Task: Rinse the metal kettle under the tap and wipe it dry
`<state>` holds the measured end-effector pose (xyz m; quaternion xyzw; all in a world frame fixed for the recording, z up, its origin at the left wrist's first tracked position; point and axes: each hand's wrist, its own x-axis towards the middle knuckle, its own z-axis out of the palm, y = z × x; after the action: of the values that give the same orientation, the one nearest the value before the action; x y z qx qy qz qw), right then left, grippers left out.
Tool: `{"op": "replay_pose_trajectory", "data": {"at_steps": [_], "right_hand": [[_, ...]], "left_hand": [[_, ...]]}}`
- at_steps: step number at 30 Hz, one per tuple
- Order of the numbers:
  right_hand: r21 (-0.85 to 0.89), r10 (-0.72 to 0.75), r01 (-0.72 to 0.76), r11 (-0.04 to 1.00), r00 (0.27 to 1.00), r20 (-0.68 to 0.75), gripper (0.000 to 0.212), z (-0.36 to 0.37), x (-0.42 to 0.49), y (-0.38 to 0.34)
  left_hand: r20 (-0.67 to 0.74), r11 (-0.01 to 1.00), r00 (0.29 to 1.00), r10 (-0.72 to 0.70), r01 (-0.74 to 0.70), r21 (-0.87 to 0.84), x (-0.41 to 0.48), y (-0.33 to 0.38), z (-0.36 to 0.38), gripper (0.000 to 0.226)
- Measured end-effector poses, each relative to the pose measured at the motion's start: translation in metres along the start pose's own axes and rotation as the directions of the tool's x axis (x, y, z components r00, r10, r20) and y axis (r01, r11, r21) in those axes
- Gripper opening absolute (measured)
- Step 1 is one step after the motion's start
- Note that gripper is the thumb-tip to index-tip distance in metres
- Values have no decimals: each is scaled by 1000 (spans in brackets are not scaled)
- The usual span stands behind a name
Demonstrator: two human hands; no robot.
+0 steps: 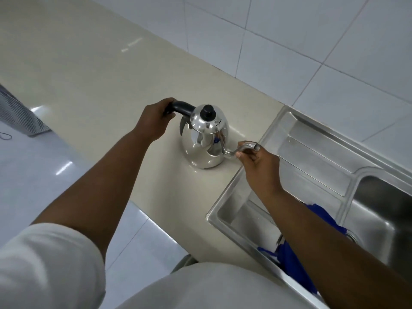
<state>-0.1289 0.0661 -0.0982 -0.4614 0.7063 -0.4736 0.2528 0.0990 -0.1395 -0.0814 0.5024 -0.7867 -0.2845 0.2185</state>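
We've got the metal kettle (204, 141) standing upright on the cream bench (89, 63), just beside the left rim of the steel sink (312, 139), w/ its base on the bench top, not in the basin. Our left hand (153, 118) is clenched round the black handle (181, 107), which curves out from the kettle's top toward the left; fingers wrap over it, thumb side toward us. Our right hand (258, 162) grasps the thin curved spout (236, 151), which comes off the lower body & bends up to the right over the sink's edge; thumb & fingers are curled round it near its tip. The lid is on, w/ a black knob (208, 110) at the centre & a few small holes beside it. The kettle's polished body mirrors the room, incl. a speck of blue. In the sink, a blue cloth (292, 264) lies bunched in the near part, partly hidden under our right forearm. The sink has a flat ribbed drain section at the back & a deeper basin to the right. White wall tiles (312, 41) run behind bench & sink. To the left, a glossy pale floor (33, 163) & a grey ribbed object (20, 112) at the frame edge; can't tell what it is. A white sleeve (49, 253) covers our left upper arm.
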Motion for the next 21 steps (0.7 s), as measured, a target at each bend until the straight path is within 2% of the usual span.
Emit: {"op": "replay_pose_trajectory", "data": {"at_steps": [11,16,21], "right_hand": [[-33,-25,26,999,999,34,9,8,3,2],[-133,-83,92,987,994,71,11,7,2,0],[-137,-72,92,986,986,148,31,-2,-3,-3]], "left_hand": [[-12,994,995,-103,103,-34,5,-13,5,37],[-27,985,985,-170,170,-22,6,-13,7,47],[0,978,983,-184,184,103,3,-4,-3,55]]}}
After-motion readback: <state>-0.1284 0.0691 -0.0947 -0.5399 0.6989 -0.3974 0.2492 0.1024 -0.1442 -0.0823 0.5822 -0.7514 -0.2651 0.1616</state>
